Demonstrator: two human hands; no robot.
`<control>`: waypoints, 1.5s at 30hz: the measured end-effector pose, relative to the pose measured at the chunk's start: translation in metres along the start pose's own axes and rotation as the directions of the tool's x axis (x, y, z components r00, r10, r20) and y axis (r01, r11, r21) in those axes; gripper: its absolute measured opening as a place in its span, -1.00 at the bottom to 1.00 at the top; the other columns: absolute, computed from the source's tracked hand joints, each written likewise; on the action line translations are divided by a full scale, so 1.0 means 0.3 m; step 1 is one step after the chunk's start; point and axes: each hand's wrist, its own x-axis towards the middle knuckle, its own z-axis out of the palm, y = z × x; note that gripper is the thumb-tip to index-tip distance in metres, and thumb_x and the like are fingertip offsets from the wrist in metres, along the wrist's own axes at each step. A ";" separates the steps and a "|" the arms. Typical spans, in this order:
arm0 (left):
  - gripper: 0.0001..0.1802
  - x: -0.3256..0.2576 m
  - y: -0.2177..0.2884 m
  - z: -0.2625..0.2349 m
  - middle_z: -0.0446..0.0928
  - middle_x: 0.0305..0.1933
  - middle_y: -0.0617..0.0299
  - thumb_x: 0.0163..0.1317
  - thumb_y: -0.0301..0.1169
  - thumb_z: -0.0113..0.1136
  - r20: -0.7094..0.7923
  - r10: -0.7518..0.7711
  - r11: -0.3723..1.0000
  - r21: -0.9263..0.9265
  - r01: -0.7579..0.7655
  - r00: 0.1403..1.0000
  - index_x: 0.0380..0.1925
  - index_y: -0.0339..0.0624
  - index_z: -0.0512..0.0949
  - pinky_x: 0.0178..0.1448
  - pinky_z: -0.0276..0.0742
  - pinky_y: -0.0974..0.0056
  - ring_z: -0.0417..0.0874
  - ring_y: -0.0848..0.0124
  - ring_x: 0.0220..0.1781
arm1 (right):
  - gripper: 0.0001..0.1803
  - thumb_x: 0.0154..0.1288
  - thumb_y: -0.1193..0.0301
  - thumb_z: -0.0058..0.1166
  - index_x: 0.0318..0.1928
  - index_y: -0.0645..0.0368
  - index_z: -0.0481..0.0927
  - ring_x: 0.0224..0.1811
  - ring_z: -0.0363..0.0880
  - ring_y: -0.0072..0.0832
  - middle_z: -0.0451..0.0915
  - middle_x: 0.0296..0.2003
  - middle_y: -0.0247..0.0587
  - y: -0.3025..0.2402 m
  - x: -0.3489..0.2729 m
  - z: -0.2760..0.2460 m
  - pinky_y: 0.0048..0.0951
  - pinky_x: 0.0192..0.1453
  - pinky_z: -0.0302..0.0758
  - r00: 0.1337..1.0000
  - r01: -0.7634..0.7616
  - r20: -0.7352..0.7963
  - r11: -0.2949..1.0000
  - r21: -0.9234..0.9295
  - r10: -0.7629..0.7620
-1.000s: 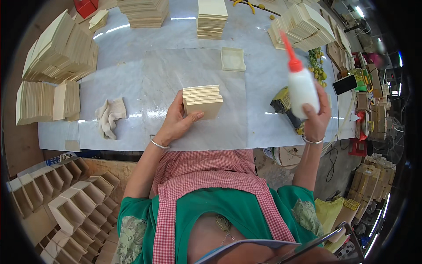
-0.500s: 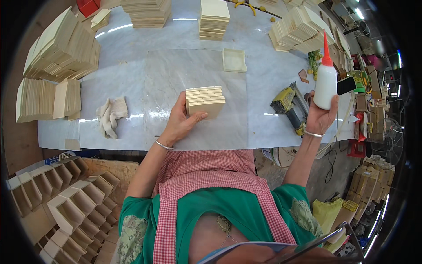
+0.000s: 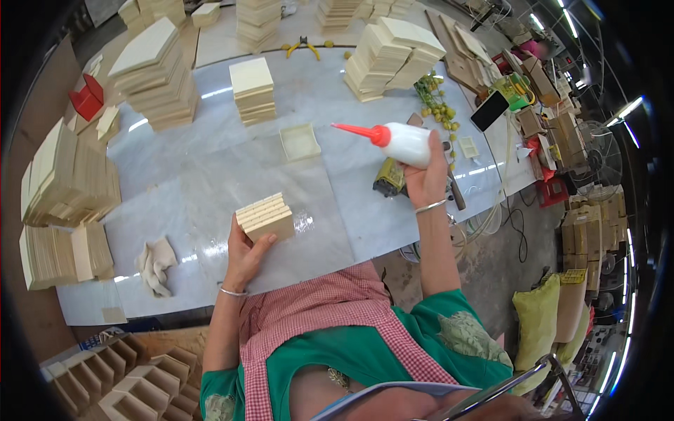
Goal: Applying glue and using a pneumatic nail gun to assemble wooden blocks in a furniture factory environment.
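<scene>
Table (image 3: 365, 231) has board stacks (image 3: 67, 179) down the left and across the top, glove (image 3: 156, 266) lower left, tray (image 3: 300, 143) upper middle. Bottle (image 3: 409, 145) is in the right hand (image 3: 429, 177), between tray and phone (image 3: 490, 111); wood block (image 3: 270, 226) in the left hand (image 3: 246, 258), below the tray.

The bottle (image 3: 408, 145) is white; nozzle (image 3: 362, 132), red; boards (image 3: 269, 219), cream; apron (image 3: 309, 302), pink-checked.

Bare left hand (image 3: 246, 258): closed in a grip, thumb extended toward the right on the near side, remaining fingers largely hidden. Left forearm (image 3: 222, 319): nearly upright in view, leaning slightly right toward the wrist. Bare right hand (image 3: 427, 177): wrapped in a grip, thumb pointing up, positioned farther forward than the left. Right forearm (image 3: 440, 245): reaching forward, leaning slightly left. Hands well apart.
</scene>
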 end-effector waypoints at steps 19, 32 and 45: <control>-0.48 0.028 0.016 -0.007 0.43 0.00 0.18 0.06 -0.49 0.28 0.051 -0.024 1.000 0.017 0.023 0.998 -0.01 -0.21 0.26 0.16 0.36 0.34 0.43 0.44 0.08 | -0.33 0.19 0.32 0.11 0.26 0.15 0.14 0.11 0.36 -0.24 0.20 0.23 -0.05 -0.010 -0.036 0.011 -0.36 -0.13 0.50 0.895 -0.260 0.426 0.932 0.254 0.133; -0.52 0.017 0.009 -0.010 0.43 0.00 0.17 0.09 -0.43 0.27 0.065 -0.018 1.000 -0.006 0.018 0.998 -0.04 -0.21 0.27 0.16 0.32 0.35 0.42 0.46 0.08 | -0.51 0.24 0.23 0.03 0.02 0.35 0.31 0.02 0.48 -0.16 0.45 -0.05 0.01 0.118 -0.082 0.158 -0.10 0.07 0.48 0.886 -0.363 0.276 0.927 -0.091 0.374; -0.52 0.021 -0.007 -0.009 0.44 -0.03 0.17 0.09 -0.39 0.28 0.059 0.013 1.000 0.018 -0.014 0.998 -0.04 -0.23 0.27 0.11 0.33 0.37 0.42 0.47 0.03 | -0.20 0.10 0.23 0.18 0.25 0.32 0.11 0.16 0.37 -0.11 0.35 0.08 0.01 0.090 -0.090 0.144 -0.02 0.12 0.46 0.844 -0.304 0.459 0.953 -0.015 0.277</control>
